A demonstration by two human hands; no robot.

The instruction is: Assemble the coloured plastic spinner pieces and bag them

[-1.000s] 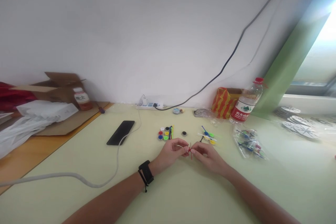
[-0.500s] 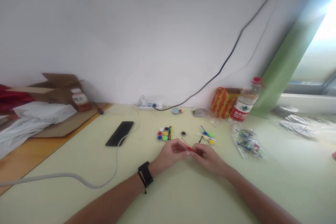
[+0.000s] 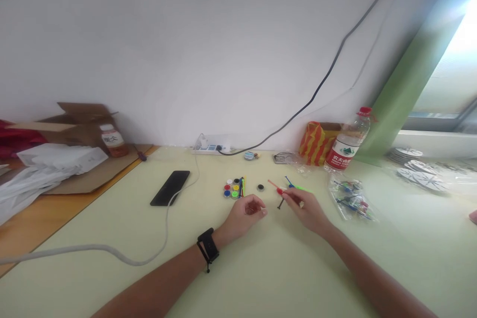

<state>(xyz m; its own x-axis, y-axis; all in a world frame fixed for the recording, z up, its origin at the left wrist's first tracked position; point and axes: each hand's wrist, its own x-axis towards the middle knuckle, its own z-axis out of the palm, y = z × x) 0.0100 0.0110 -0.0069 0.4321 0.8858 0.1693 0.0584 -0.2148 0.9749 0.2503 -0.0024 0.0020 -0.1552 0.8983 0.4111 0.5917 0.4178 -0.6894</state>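
My right hand (image 3: 306, 208) pinches a small red plastic disc (image 3: 280, 191) with a thin red rod sticking out toward the upper left. It is over a cluster of similar pieces, of which a blue one (image 3: 291, 186) and a black rod (image 3: 280, 203) show; the fingers hide the others. My left hand (image 3: 246, 213) is half curled, a gap between thumb and index finger, and nothing is seen in it. Beyond it lie several coloured discs (image 3: 227, 187) beside a bundle of thin rods (image 3: 242, 187). A single black disc (image 3: 260, 187) lies between the two groups.
A black phone (image 3: 170, 188) and white cable (image 3: 166, 228) lie left. A power strip (image 3: 212, 149) stands by the wall. Right are a large bottle (image 3: 343, 149), a striped bag (image 3: 314, 144) and a clear bag of parts (image 3: 352, 201). Cardboard (image 3: 82, 179) lies far left.
My right hand has moved right and away from my left hand, carrying the red disc and rod to the coloured cluster. My left hand stays nearly in place, its fingers now apart.
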